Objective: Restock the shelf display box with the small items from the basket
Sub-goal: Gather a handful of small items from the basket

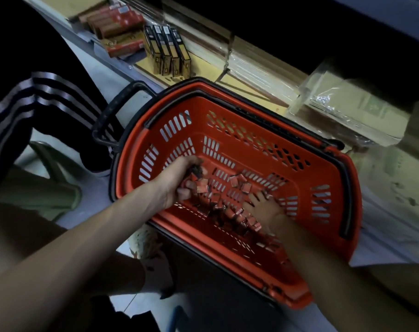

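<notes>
A red plastic shopping basket (pixel 323 178) with black handles stands on the floor in front of a low shelf. Several small red packets (pixel 237 185) lie in a loose heap on its bottom. My left hand (pixel 179 185) is inside the basket at the left and grips a bunch of these packets. My right hand (pixel 263 207) lies flat on the heap at the right, fingers spread and pressing on the packets. The display box is not clearly visible.
On the low shelf behind the basket stand dark upright boxes (pixel 166 51), red-brown boxes (pixel 115 22) and plastic-wrapped cardboard packs (pixel 342 109). Another person's leg in striped trousers (pixel 36 104) is at the left. A green stool (pixel 43 190) stands nearby.
</notes>
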Demonstrator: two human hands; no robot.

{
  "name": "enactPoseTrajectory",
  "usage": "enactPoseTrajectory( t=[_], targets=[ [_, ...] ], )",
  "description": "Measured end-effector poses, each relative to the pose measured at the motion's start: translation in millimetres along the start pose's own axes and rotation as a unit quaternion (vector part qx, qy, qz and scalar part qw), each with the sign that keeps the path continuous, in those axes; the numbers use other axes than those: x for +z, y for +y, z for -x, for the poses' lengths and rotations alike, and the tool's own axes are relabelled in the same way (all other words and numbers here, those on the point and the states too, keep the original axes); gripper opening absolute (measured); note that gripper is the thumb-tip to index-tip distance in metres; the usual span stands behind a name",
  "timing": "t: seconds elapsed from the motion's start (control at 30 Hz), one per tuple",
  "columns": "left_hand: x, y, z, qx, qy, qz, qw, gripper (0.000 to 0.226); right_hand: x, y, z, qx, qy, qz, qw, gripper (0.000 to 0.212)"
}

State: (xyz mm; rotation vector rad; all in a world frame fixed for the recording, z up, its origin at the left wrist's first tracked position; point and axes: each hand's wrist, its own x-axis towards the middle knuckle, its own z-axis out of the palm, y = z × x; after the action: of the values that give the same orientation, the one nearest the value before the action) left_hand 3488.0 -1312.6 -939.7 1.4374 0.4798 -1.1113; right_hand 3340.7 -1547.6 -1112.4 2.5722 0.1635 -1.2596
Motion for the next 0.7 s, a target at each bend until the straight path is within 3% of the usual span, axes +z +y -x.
enactPoseTrajectory(
  t=[0.1, 0.27, 0.4, 0.57, 0.63, 0.7],
  targets=[
    [1, 2, -3, 0.003, 0.009, 0.005, 1.0, 0.015, 3, 2, -2, -0.01, 0.024, 0.008, 1.0, 0.105],
    [2, -1, -6, -0.013, -0.001, 0.023, 1.0, 0.024, -4, -3, -5, -0.039, -0.004, 0.054, 0.998, 0.092],
    [11, 1, 0, -0.015, -0.002, 0.012, 1.0, 0.029, -5, 1, -4, -0.066, -0.009, 0.006, 0.998, 0.088],
    [19, 5, 9, -0.029, -0.036, 0.043, 0.998, 0.03, -16, -2, 4, -0.004, -0.083, -0.094, 0.992, 0.037],
    [22, 7, 13, -0.031, -0.044, 0.053, 0.997, 0.031, -25, 0, 13, 0.01, -0.087, -0.135, 0.987, 0.043],
    [25, 8, 15, -0.024, -0.042, 0.062, 0.997, 0.035, -30, 8, 20, 0.019, -0.046, -0.203, 0.978, 0.065]
  ],
)
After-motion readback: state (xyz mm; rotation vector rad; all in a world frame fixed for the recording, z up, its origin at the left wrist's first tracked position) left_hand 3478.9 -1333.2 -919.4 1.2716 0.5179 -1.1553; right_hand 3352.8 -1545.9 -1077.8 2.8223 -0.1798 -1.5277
